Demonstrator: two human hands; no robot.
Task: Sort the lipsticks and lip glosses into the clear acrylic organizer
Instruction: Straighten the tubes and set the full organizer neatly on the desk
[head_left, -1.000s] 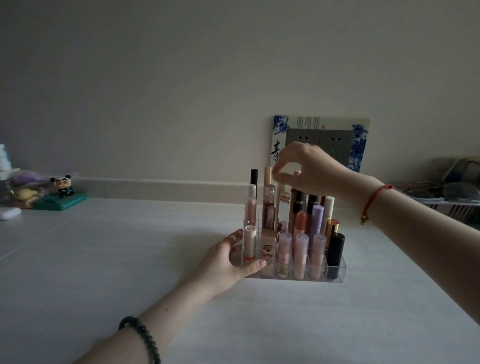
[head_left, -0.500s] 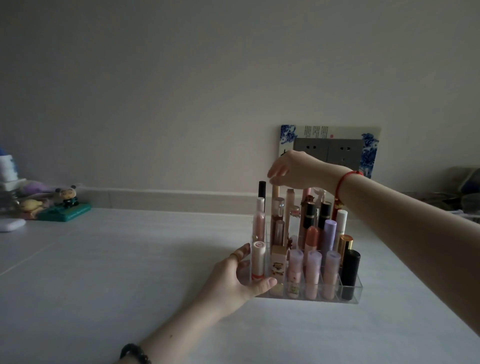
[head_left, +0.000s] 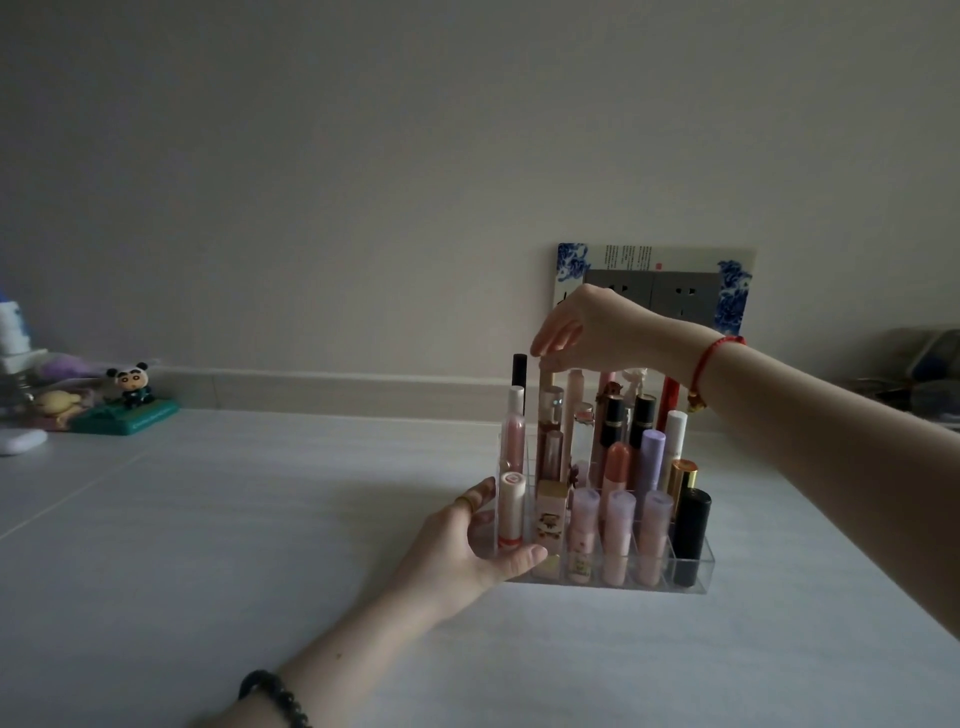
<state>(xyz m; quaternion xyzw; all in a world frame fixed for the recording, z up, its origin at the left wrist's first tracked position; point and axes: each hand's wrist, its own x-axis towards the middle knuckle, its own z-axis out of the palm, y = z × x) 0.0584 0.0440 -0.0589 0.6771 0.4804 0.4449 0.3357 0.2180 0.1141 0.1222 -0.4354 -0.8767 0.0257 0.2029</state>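
Observation:
The clear acrylic organizer (head_left: 696, 569) stands on the white table, filled with several upright lipsticks and lip glosses, among them a black lipstick (head_left: 690, 535) at the front right and a pink gloss (head_left: 513, 441) at the left. My left hand (head_left: 467, 545) grips the organizer's front left corner, thumb on the front wall. My right hand (head_left: 587, 332) hovers over the back rows, its fingertips pinching the top of a tall beige tube (head_left: 545, 379) that stands in the back row.
A blue-and-white framed wall socket (head_left: 654, 291) is behind the organizer. At the far left sit a panda figurine on a green base (head_left: 130, 405) and small toys. A wire basket (head_left: 930, 384) is at the right edge.
The view has shifted, so the organizer sits lower and further right in frame. My right hand has lowered onto the tall beige tube's top. My left hand has kept its hold on the organizer's corner.

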